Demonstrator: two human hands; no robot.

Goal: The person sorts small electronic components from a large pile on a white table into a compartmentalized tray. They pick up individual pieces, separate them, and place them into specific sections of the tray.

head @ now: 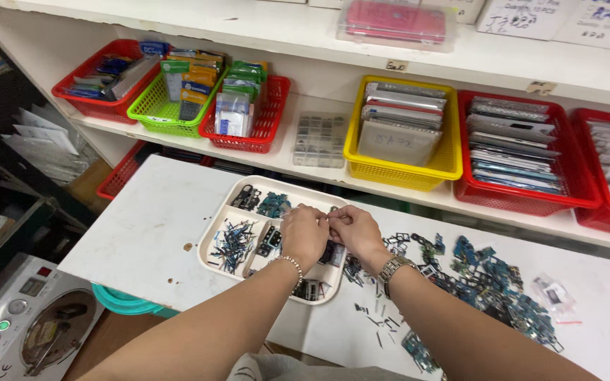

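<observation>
Pinching something tiny between their fingertips, the left hand [303, 233] and right hand [356, 229] meet above the white compartment tray [229, 209]; what the piece is cannot be made out. The tray sits on the white bench [150, 226], its sections holding small dark electronic parts [234, 243]. Right of the tray, a loose scatter of small circuit pieces [488, 282] spreads across the bench. Beyond the tray, a yellow basket [400, 173] stands on the shelf.
</observation>
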